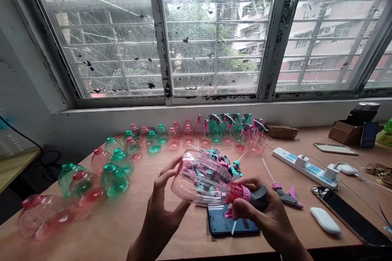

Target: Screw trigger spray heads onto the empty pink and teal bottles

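Note:
A clear pink spray bottle [186, 185] lies tilted on its side in the air above the table. My left hand [165, 200] grips its wide base between thumb and fingers. At the neck, my right hand [260, 208] is closed around the pink collar and dark grey trigger head [259, 197]. Behind the bottle is a heap of pink, green and grey trigger heads [219, 157], partly seen through its wall. Under my hands rests a phone [232, 220] with a lit screen. A loose pink and grey trigger head [286, 195] lies right of my right hand.
Open pink and green bottles [114, 181] stand along the left and back. Several bottles with trigger heads [228, 130] stand by the window wall. On the right are a power strip [306, 167] with cables, a dark phone [349, 216], a white case [325, 220] and a cardboard box [346, 133].

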Action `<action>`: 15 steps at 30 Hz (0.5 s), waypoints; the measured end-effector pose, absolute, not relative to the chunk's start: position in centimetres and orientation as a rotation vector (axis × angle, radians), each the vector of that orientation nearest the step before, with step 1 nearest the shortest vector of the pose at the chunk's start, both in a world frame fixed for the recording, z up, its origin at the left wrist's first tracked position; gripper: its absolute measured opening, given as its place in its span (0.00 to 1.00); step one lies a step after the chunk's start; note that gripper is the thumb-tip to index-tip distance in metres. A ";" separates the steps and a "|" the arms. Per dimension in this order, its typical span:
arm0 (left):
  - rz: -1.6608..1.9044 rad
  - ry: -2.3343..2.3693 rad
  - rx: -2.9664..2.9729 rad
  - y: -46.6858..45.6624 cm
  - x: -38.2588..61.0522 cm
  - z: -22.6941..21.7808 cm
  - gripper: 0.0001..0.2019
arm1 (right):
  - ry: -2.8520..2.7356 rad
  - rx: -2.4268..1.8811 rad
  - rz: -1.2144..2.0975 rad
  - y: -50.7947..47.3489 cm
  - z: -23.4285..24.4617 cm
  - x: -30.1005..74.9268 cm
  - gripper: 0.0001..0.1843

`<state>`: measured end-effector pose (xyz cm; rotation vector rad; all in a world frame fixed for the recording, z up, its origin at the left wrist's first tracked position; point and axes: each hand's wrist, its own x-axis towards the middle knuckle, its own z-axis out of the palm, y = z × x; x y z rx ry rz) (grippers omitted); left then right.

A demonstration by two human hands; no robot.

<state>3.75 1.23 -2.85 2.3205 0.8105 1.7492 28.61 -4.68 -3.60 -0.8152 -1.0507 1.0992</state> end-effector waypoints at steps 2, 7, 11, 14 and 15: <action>1.680 0.868 2.295 1.2 3.5 -3.0 0.31 | -1.091 -0.839 1.025 -4.7 -3.6 28.7 0.22; 1.661 0.767 2.259 1.3 3.1 -2.9 0.25 | -1.077 -0.861 1.071 -4.6 -3.5 29.0 0.23; 1.725 0.710 2.345 1.7 3.5 -2.7 0.24 | -1.023 -0.802 1.211 -4.5 -3.6 29.1 0.25; 1.616 0.845 2.414 1.7 3.3 -2.6 0.31 | -1.014 -0.781 1.171 -4.5 -3.6 29.1 0.24; 1.533 0.908 2.447 1.5 2.9 -2.6 0.38 | -1.002 -0.781 1.148 -4.5 -3.6 29.2 0.24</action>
